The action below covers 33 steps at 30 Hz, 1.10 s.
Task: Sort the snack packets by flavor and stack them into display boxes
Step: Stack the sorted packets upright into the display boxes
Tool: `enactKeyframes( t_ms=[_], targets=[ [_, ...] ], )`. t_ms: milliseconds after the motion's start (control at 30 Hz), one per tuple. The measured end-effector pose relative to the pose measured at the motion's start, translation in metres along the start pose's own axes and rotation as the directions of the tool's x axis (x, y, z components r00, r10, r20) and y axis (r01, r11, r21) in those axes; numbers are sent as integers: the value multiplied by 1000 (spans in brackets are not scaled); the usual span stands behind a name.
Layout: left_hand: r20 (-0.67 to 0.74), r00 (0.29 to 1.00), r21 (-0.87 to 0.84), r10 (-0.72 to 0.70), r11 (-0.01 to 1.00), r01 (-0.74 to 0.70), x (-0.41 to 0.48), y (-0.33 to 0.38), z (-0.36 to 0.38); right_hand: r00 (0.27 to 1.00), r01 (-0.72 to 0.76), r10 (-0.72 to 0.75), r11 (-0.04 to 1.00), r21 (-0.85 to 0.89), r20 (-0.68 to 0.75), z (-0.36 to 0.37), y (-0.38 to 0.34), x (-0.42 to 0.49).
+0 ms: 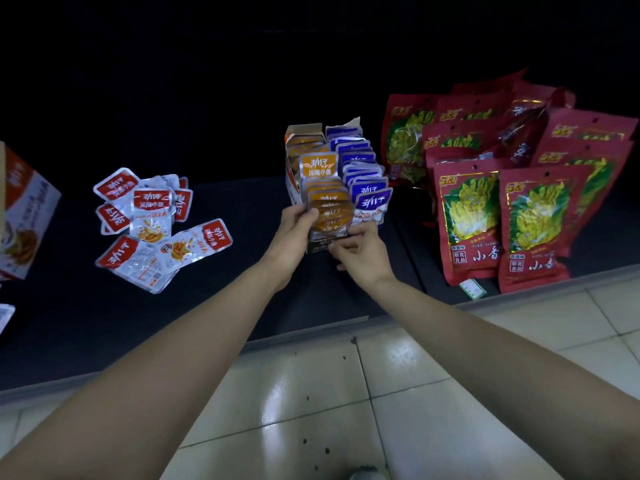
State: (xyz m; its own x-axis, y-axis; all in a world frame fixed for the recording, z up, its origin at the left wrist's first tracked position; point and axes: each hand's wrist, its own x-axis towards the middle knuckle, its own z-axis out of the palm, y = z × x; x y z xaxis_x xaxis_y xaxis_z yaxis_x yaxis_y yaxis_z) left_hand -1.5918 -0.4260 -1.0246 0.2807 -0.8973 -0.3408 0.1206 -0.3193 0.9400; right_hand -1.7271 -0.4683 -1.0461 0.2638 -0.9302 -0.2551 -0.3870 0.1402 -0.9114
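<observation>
A display box (290, 174) stands on the dark shelf, holding a row of orange packets (317, 165) on the left and a row of blue packets (367, 192) on the right. My left hand (294, 233) grips the front bunch of orange packets (330, 213) at its left edge. My right hand (360, 251) holds the same bunch from below at the box's front. A loose heap of red packets (152, 223) lies on the shelf to the left, apart from both hands.
Large red bags with yellow-green pictures (485, 202) lean in rows right of the box. An orange and white carton (20, 216) sits at the far left. The shelf's front edge (311, 332) runs above a tiled floor (346, 393).
</observation>
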Motion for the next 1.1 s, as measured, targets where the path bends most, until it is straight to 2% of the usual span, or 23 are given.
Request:
enactKeyframes(
  t_ms=[167, 267, 367, 467, 533, 600, 667, 733, 800, 833, 900, 933, 1000, 1033, 1100],
  targets=[
    [85, 995, 123, 61, 990, -71, -10, 7, -7, 996, -81, 74, 985, 153, 50, 10, 1, -14],
    [51, 990, 338, 133, 930, -142, -23, 1, -34, 991, -93, 84, 992, 84, 104, 22, -3, -28],
    [-10, 976, 686, 217, 712, -152, -36, -16, -88, 964, -3, 5, 1000, -9, 267, 49, -15, -38],
    [-78, 980, 878, 181, 479, -18, -58, -32, -153, 907, 171, -105, 977, -128, 408, 88, -32, -41],
    [-144, 982, 921, 124, 379, 88, -73, -43, -192, 860, 283, -149, 935, -214, 489, 117, -43, -38],
    [-178, 983, 930, 39, 333, 155, -82, -52, -223, 811, 384, -147, 864, -326, 566, 146, -53, -33],
    [-155, 987, 951, -36, 267, 159, -85, -59, -246, 781, 477, -151, 771, -422, 606, 173, -61, -25],
    [-103, 994, 970, -24, 218, 105, -84, -63, -260, 793, 499, -134, 703, -507, 595, 196, -65, -13],
    [-70, 995, 969, 65, 241, 53, -82, -67, -266, 830, 464, -80, 647, -605, 552, 214, -62, 0],
    [-65, 991, 956, 119, 291, 28, -81, -70, -267, 849, 461, -76, 593, -661, 524, 220, -59, 4],
    [-92, 964, 907, 248, 420, -22, -83, -76, -269, 851, 511, -172, 481, -712, 495, 226, -50, 5],
    [-141, 936, 881, 323, 473, -30, -83, -79, -271, 832, 551, -240, 473, -688, 501, 226, -45, 4],
    [-292, 858, 841, 423, 540, 20, -80, -84, -273, 786, 608, -322, 552, -570, 527, 221, -34, 0],
    [-362, 832, 825, 419, 560, 77, -77, -85, -274, 773, 616, -342, 608, -501, 535, 218, -30, -4],
    [-432, 840, 802, 328, 566, 191, -71, -86, -273, 788, 587, -370, 692, -419, 492, 213, -23, -10]
  ],
)
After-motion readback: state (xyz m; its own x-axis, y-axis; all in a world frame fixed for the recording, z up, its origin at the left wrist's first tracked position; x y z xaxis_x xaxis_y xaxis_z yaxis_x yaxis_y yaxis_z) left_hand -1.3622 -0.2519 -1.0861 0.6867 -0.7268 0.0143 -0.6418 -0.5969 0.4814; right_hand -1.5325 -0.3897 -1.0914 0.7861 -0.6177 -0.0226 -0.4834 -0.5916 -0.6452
